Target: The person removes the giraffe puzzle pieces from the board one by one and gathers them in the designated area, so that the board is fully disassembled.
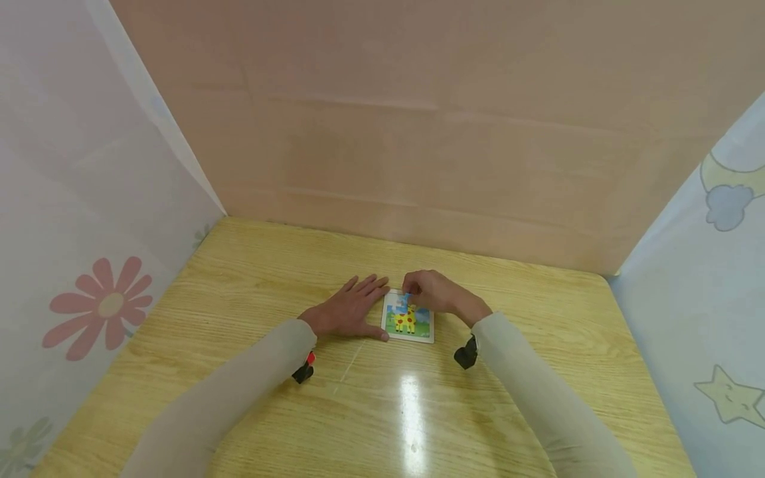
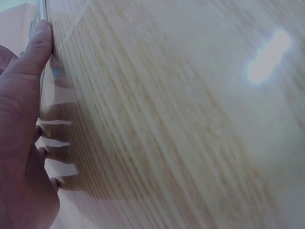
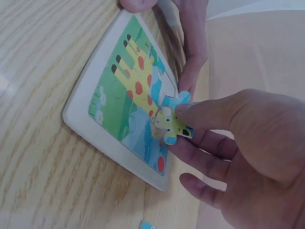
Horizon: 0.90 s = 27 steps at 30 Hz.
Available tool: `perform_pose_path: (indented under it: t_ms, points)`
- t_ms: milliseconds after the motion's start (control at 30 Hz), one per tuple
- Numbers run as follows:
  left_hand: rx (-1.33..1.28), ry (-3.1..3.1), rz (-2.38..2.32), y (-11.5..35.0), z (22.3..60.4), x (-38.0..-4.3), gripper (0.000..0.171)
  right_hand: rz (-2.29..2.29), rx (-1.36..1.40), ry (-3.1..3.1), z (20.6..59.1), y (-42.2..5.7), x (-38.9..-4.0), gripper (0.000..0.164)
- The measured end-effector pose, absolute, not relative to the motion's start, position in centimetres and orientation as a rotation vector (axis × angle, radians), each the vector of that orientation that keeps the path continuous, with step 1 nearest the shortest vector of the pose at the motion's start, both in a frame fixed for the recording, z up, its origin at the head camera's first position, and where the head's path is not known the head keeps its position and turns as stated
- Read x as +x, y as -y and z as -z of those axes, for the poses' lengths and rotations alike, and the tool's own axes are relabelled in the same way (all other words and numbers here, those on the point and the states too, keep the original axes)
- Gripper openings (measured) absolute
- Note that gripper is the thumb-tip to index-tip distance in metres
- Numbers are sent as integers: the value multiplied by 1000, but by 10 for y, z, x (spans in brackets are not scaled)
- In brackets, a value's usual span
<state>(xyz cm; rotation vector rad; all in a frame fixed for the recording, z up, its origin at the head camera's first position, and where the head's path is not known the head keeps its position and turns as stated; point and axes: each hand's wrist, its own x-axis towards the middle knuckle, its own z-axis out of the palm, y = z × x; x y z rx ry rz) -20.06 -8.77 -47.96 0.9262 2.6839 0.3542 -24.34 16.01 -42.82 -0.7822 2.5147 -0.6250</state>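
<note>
A white-framed jigsaw puzzle (image 1: 424,332) with a yellow, red-spotted giraffe lies on the table. Between thumb and fingertips, my right hand (image 1: 435,289) pinches a puzzle piece (image 3: 172,125) printed with the giraffe's head, tilted over the upper part of the picture. My left hand (image 1: 349,311) rests with spread fingers along the left side, thumb at the lower left corner of the frame. In the left wrist view, its thumb (image 2: 35,52) lies straight at the puzzle's edge. The right wrist view shows several pieces fitted together, including the giraffe's body and legs.
Part of another blue puzzle piece (image 3: 147,224) lies on the wooden table (image 1: 287,265) beyond the frame. A brown backdrop (image 1: 382,146) rises behind, with patterned sheets on the left (image 1: 89,199) and right (image 1: 717,299).
</note>
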Motion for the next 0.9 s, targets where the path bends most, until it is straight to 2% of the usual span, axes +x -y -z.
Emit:
perform_pose_path:
  t_ms: [467,900]
  points:
    - [936,-2683,-369,88,479,-200,109,733,-750,-2501,415,-176,-241,10]
    - [924,-2681,-335,86,477,-198,110,735,-698,-2541,407,-225,-239,10]
